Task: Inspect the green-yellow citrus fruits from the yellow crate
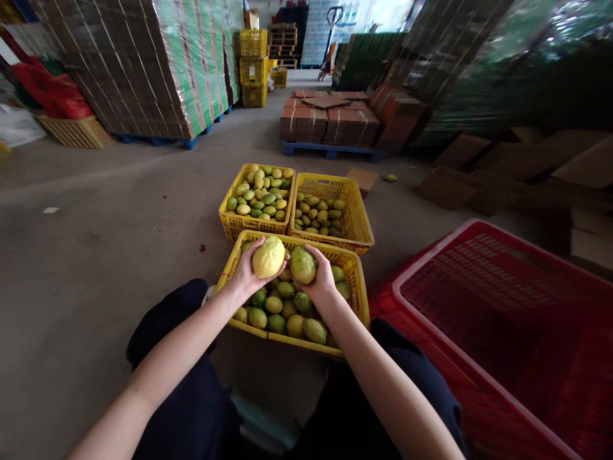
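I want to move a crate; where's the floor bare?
Mostly bare floor lies left, between the yellow crates and wrapped stack; a narrow strip borders the blue pallet ahead. Crowded: the right, with red basket and loose cardboard.

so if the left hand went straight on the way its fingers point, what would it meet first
The left hand would probably first meet the rounded green fruit in the right hand, though the depth between them is unclear.

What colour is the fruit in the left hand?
The fruit in the left hand is pale yellow, best seen in the head view.
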Demonstrator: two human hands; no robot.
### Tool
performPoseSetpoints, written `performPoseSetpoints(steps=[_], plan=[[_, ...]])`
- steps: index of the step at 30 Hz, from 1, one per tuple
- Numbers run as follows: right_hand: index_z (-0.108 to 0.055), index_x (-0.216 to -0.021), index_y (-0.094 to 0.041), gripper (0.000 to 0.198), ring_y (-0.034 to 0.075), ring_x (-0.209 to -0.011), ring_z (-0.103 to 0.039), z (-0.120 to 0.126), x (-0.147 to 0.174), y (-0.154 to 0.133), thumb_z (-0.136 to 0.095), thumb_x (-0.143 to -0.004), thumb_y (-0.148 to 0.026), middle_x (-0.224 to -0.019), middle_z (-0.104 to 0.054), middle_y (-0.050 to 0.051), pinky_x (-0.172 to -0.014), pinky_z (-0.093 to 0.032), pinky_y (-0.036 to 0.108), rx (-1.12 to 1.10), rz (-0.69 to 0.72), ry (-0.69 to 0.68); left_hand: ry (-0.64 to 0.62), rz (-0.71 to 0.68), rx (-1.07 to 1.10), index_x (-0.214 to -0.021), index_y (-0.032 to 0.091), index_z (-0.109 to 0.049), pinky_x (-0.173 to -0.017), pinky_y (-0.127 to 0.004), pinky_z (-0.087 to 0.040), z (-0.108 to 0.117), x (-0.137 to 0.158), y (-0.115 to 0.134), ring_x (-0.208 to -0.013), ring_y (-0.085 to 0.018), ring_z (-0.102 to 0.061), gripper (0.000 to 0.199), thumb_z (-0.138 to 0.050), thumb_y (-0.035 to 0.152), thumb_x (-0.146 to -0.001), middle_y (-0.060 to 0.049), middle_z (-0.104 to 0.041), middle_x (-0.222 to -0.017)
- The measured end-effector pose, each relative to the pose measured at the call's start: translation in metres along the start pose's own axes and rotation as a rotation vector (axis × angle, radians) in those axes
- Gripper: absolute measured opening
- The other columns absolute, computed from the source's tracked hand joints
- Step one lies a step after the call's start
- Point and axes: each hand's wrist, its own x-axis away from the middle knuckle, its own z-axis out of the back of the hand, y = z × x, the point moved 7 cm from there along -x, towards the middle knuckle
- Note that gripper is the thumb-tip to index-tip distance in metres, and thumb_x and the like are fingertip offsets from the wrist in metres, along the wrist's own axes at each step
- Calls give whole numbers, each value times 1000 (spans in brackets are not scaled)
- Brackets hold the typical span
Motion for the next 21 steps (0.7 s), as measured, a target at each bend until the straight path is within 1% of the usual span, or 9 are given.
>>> performPoseSetpoints(steps=[3, 4, 6, 8, 10, 12, 14, 16, 21], plan=[[-59, -77, -22, 10, 22, -65, -69, 2, -6, 4, -60, -82, -31, -59, -66, 0, -58, -59, 33, 25, -25, -32, -10, -22, -2, -115, 12, -67, -84, -39, -63, -2, 0, 1, -98, -30, -74, 34, -50, 34, -97, -13, -77, -91], [-59, -77, -22, 12, 23, -68, -70, 4, -10, 4, -62, -81, -33, -59, -66, 1, -59, -60, 33, 61, 9, -31, -13, -24, 10, -116, 11, -67, -84, -38, -63, -3, 0, 1, -101, -31, -74, 36, -48, 35, -97, -14, -77, -93], [-61, -76, -23, 15, 24, -79, -71, 8, -17, -1, -65, -79, -37, -66, -68, 1, -66, -61, 33, 143, 152, -2, -27, -17, 33, -119, 10, -67, -84, -38, -63, -5, 1, -1, -105, -31, -73, 40, -45, 36, -98, -15, -78, -98], [-63, -77, -24, 15, 22, -95, -69, 10, -20, -7, -66, -79, -39, -80, -71, 0, -83, -59, 32, 225, 355, 32, -53, -10, 40, -121, 11, -67, -83, -38, -63, -6, 0, -5, -106, -30, -73, 41, -46, 37, -97, -15, -77, -104], [-66, -87, -25, 17, 20, -111, -63, 7, -18, -8, -63, -80, -40, -99, -72, 0, -102, -51, 32, 318, 543, 41, -69, -32, 40, -121, 14, -68, -82, -37, -64, -6, -3, -9, -106, -29, -73, 38, -49, 34, -96, -12, -77, -106], [-67, -101, -25, 27, 20, -123, -56, 2, -14, -5, -59, -84, -45, -118, -67, 2, -115, -39, 36, 441, 681, 12, -58, -80, 44, -120, 18, -69, -83, -36, -64, -4, -8, -12, -105, -27, -74, 34, -51, 29, -94, -8, -78, -104], [-67, -112, -25, 38, 22, -133, -49, -3, -9, 1, -54, -87, -51, -133, -60, 6, -122, -30, 40, 572, 785, -48, -11, -125, 46, -117, 20, -70, -85, -37, -64, 1, -13, -14, -104, -27, -74, 30, -53, 26, -93, -6, -78, -101], [-66, -116, -25, 43, 25, -139, -42, -5, -4, 7, -53, -88, -55, -142, -53, 8, -124, -25, 44, 705, 857, -109, -1, -128, 42, -117, 20, -69, -88, -37, -63, 4, -16, -17, -104, -27, -74, 30, -57, 27, -90, -6, -78, -102], [-60, -122, -24, 54, 36, -144, -35, -8, 16, 18, -62, -83, -60, -152, -42, 13, -122, -25, 56, 949, 1066, -166, -162, -45, -2, -114, 15, -70, -95, -39, -59, 1, -13, -20, -106, -28, -73, 34, -59, 33, -87, -8, -77, -103]])
